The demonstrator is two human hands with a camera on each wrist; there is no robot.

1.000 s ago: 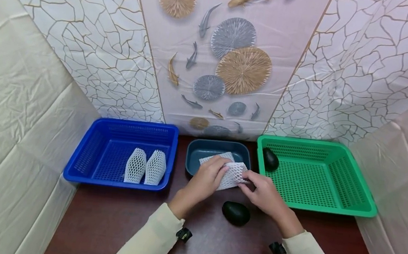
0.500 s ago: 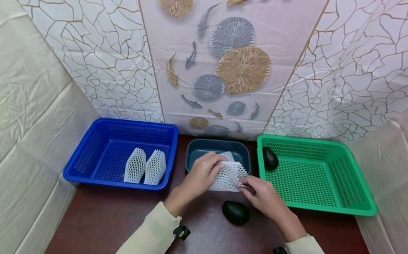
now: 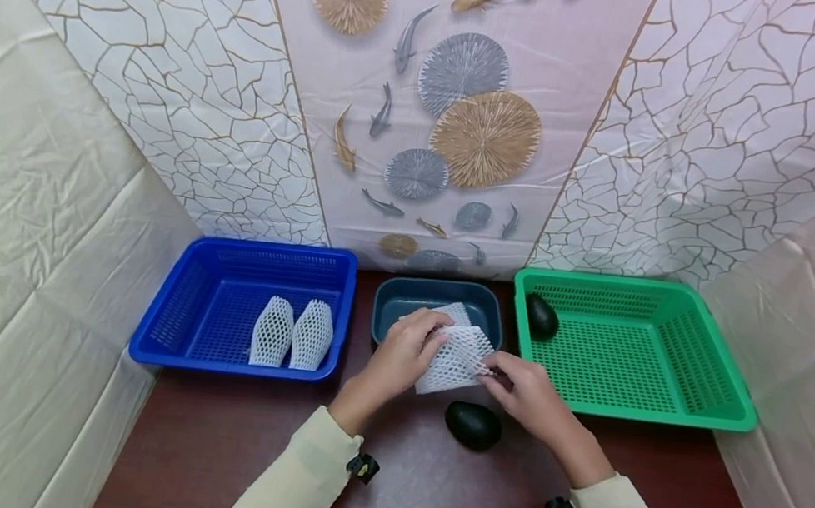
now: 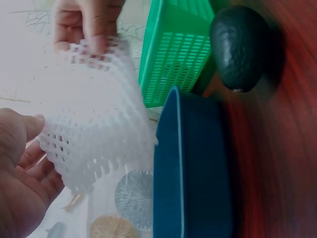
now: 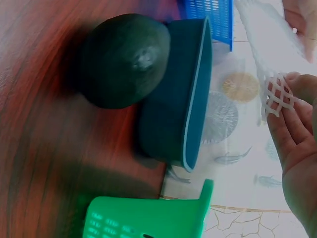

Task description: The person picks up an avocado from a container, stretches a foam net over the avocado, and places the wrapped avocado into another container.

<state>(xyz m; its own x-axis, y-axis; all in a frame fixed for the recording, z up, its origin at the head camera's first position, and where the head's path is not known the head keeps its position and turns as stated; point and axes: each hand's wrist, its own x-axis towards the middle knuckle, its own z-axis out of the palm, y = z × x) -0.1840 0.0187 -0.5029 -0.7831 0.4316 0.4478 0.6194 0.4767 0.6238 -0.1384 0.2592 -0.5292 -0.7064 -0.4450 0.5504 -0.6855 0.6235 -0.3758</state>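
Your left hand [image 3: 402, 352] pinches one edge of a white foam mesh sleeve [image 3: 454, 362] between thumb and fingers; the gap is closed down to the mesh itself. Your right hand [image 3: 529, 389] has the opposite end in a similar thumb-and-finger pinch, gripping only the border. Sleeve position: held up between your two hands, over the near side of the dark teal tub [image 3: 397, 296], flattish and tilted. A second piece of foam mesh [image 3: 455, 311] lies in that tub, partly hidden by your left hand and the sleeve.

On the table [image 3: 417, 498], near you and just below the sleeve in the head view, lies a dark avocado [image 3: 472, 426], touched by neither hand. Green basket [image 3: 614, 365], to your right: one avocado [image 3: 541, 318] against its left wall. Blue basket [image 3: 222, 321], to your left: two bulging mesh sleeves [image 3: 273, 333] side by side; contents, cannot tell.
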